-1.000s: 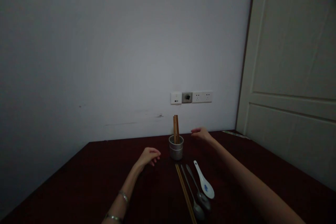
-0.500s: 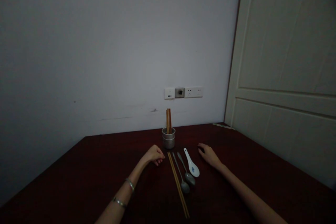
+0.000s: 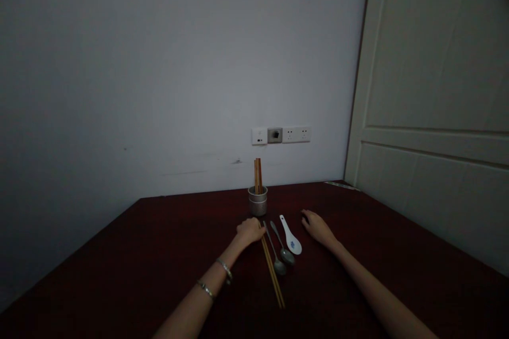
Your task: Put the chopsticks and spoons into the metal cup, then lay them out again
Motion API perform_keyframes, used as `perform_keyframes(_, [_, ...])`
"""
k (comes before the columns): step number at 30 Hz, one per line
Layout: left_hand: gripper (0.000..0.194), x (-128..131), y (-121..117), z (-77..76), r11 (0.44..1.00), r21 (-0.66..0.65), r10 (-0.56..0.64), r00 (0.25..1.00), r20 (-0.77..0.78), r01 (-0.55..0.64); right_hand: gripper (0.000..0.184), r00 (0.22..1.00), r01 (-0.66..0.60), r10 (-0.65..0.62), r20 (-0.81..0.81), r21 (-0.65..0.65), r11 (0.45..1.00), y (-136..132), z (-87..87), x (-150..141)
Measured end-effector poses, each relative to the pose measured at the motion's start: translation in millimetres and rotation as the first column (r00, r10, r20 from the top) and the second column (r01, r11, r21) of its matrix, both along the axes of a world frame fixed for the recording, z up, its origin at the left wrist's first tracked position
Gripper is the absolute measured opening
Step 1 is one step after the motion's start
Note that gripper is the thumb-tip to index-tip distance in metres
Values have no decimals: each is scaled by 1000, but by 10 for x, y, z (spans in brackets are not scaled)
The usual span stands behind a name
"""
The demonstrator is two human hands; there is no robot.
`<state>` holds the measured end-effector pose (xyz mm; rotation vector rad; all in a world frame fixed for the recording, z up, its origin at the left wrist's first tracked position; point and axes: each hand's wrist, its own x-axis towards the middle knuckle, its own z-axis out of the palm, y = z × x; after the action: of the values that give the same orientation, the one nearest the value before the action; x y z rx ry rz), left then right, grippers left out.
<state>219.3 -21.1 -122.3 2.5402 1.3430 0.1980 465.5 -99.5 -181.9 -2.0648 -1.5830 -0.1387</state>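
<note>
My left hand is curled over the upper ends of a pair of wooden chopsticks, which lie on the dark red table. Its thumb shows at their right side; the other fingertips are hidden. Two metal spoons lie just right of the chopsticks: a long-handled metal spoon and a second metal spoon. Beside them is a white ceramic spoon with a blue mark. My right hand rests open on the table to the right of the ceramic spoon, holding nothing.
A metal cup holding several upright chopsticks stands beyond my left hand. The table meets a wall with sockets at the back. A pale panelled door borders the right side.
My left hand has moved right onto the upper ends of the chopsticks. My right hand stays on the table. The view has tilted slightly.
</note>
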Motion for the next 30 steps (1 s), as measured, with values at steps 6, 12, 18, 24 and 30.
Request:
perform_keyframes(6, [33, 61, -30, -31, 999, 38, 0, 997, -83, 4, 40, 1000, 2, -2, 5, -6, 1000, 4, 1, 4])
perform_keyframes(12, [29, 98, -88, -68, 999, 35, 28, 999, -29, -27, 39, 999, 0, 0, -37, -4, 1000, 8, -8, 30])
perform_keyframes(18, [24, 44, -71, -95, 1000, 4, -3, 996, 86, 3, 39, 998, 3, -2, -70, 7, 1000, 24, -30, 38])
perform_keyframes(24, [22, -47, 1, 103, 996, 84, -17, 976, 219, -2, 42, 990, -18, 21, -139, 25, 1000, 23, -30, 76])
perform_keyframes(30, [19, -87, -72, 524, 977, 209, -38, 925, 378, -45, 35, 894, 26, 73, -442, 213, 977, -35, 145, 39])
